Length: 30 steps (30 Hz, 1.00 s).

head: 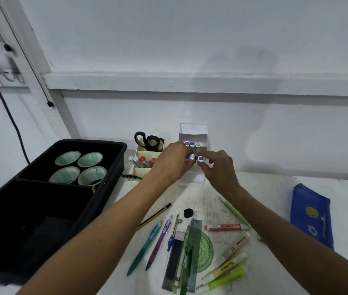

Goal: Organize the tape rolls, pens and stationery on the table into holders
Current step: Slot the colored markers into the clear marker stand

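A white tiered marker holder [193, 133] stands at the back of the table, with three colour-capped markers [192, 143] in its upper row. My left hand [173, 162] pinches a marker with a pale lilac cap [191, 156] at the holder's lower tier. My right hand [220, 169] pinches a marker with a purple cap [200, 158] right beside it. Several pens, pencils, highlighters and rulers [190, 248] lie loose on the table in front of me. Several tape rolls [79, 167] sit in a black tray [96, 201] at the left.
A cream desk organiser [141, 169] left of the white holder carries black scissors [149, 141] and several markers. A blue pencil pouch [311, 216] lies at the right. A black eraser lump [188, 213] sits mid-table. A wall runs right behind the holders.
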Each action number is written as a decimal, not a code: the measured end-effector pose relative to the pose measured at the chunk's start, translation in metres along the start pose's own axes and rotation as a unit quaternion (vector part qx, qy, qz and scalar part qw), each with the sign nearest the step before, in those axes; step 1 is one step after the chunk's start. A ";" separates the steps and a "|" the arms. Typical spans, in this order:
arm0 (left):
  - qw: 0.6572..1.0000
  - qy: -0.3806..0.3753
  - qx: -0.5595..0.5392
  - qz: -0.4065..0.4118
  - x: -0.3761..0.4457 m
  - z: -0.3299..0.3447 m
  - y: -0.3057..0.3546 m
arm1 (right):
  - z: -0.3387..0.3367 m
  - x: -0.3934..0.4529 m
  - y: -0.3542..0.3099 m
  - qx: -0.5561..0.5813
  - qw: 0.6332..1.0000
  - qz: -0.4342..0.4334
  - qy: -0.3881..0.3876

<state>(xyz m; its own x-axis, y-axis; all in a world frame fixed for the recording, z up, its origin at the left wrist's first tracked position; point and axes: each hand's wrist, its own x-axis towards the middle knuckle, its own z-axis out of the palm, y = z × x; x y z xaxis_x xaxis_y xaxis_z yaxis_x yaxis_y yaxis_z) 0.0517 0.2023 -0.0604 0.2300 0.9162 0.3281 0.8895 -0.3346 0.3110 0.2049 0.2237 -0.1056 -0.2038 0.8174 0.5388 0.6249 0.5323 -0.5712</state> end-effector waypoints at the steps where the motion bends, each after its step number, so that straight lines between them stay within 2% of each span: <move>1: 1.000 -0.011 0.010 -0.012 0.001 0.002 -0.002 | 0.001 0.000 0.001 -0.002 1.000 0.006 -0.003; 6: 1.000 -0.016 0.017 -0.009 0.007 0.007 -0.005 | 0.004 0.000 0.001 -0.018 1.000 0.014 -0.019; 14: 0.996 -0.016 0.046 -0.071 0.007 0.018 -0.008 | 0.010 0.000 0.002 -0.016 0.999 0.024 -0.038; 23: 0.995 -0.046 0.019 -0.090 0.013 0.023 -0.020 | 0.011 0.003 0.000 -0.093 0.994 -0.018 -0.060; 30: 0.992 -0.039 0.014 -0.116 0.015 0.033 -0.018 | 0.022 0.003 0.006 -0.170 0.982 -0.042 -0.067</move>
<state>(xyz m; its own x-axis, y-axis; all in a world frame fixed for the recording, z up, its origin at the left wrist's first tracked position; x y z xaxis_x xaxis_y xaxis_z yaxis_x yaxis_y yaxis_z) 0.0526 0.2293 -0.0902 0.0456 0.9825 0.1806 0.9325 -0.1067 0.3452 0.1912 0.2341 -0.1211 -0.3485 0.8078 0.4753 0.8122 0.5134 -0.2770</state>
